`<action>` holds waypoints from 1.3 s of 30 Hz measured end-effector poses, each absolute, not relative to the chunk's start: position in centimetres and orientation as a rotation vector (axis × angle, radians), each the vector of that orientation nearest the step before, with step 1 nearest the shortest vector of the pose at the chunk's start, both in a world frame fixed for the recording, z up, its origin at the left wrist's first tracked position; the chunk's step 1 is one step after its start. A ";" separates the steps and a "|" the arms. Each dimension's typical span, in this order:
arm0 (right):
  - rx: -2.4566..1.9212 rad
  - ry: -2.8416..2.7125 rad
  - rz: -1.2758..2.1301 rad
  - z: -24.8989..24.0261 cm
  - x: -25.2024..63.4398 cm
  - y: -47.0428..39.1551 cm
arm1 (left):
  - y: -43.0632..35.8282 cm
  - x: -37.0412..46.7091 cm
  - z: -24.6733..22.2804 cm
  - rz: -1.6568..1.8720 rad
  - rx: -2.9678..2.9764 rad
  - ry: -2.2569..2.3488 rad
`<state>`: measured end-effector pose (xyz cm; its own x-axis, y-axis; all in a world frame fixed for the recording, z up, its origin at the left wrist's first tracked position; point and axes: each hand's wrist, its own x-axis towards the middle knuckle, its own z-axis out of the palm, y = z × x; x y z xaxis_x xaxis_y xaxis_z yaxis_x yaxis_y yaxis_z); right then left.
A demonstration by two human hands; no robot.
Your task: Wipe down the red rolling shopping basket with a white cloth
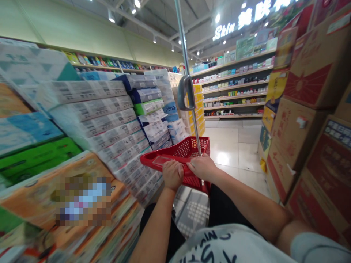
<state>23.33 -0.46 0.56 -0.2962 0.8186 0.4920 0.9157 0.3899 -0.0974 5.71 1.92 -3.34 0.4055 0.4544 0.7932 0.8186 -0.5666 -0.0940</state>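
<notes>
We record both hands at the near side of the red basket (189, 147), whose perforated body extends beyond the grip, into the scene. Our left hand (172, 175) is curled tight around its near bar (161, 162), knuckles up. Our right hand (204, 168) lies just to the right, fingers bent over the same bar and closed on it; the two hands are close together. A metal pole (195, 126) carrying a grey loop handle (186, 93) rises above the basket; its lower end meets the right hand's outline, and we cannot tell whether that hand clasps it too. Left of the basket we note stacked white packs (109, 120), with orange packs (82, 186) nearer; to the right, piled cartons (296, 138). Stocked shelves (236, 82) stand far off, beyond pale floor tiles (225, 146).
</notes>
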 end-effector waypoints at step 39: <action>-1.009 -1.875 -0.214 -3.9 21.7 -0.6 | 2.3 5.3 -3.2 -1.128 -2.249 -1.074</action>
<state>21.71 -0.62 -3.90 -0.1971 0.5518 0.8104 0.7198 0.6426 -0.2625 5.28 2.27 -3.20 0.3781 0.4564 0.8054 0.7819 -0.6233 -0.0139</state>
